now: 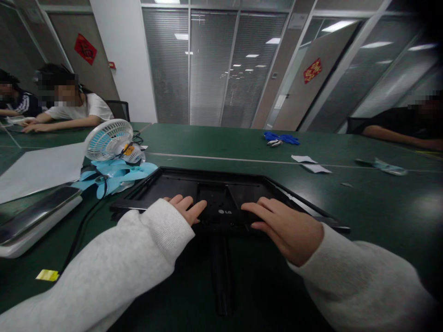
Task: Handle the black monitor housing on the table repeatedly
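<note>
In front of me on the green table lies a black LG monitor back cover [238,190], with a raised rim and a recessed middle. A black stand neck [222,276] extends from its near edge towards me. My left hand [185,208] grips the near edge left of the LG logo, its fingers bent over the panel. Right of the logo, my right hand [277,221] is closed over the same edge, thumb low and fingers on top. The undersides of both hands are hidden.
On the left stand a white fan [110,140], light-blue fan blades [121,173], a white-and-black device [38,221] and a cable [81,226]. Blue gloves [282,138] and paper pieces [311,164] lie farther back. Other people sit at both sides.
</note>
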Motion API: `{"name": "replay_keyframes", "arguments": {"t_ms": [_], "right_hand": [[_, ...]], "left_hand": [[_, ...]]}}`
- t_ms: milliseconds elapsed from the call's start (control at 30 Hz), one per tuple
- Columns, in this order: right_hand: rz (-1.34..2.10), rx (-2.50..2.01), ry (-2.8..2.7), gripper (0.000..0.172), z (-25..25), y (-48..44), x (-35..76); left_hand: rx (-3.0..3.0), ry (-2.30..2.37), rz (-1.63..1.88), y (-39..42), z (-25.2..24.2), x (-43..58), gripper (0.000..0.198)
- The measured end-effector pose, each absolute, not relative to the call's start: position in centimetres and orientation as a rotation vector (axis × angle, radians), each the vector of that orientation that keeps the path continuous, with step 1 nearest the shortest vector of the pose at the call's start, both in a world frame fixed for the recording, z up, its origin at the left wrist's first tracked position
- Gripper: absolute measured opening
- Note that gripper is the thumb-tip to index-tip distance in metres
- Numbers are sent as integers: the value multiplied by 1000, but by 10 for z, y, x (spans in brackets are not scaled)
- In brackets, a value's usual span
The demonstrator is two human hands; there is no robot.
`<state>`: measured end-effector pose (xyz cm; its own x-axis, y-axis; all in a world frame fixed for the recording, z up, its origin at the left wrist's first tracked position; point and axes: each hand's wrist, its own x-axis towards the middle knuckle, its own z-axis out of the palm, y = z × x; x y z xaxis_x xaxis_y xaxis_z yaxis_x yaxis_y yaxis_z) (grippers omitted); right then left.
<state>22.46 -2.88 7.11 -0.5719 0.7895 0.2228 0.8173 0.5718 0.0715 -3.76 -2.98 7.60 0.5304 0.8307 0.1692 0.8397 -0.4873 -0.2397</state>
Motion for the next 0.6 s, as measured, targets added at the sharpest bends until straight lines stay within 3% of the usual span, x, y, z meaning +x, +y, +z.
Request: {"name": "replay_keyframes", "arguments": {"t_ms": [600], "right_hand": [[-60,-1473,-2649,26,71,-29,235]], "left_hand": [[-2605,-1313,-41,-28,72,-32,38]]}}
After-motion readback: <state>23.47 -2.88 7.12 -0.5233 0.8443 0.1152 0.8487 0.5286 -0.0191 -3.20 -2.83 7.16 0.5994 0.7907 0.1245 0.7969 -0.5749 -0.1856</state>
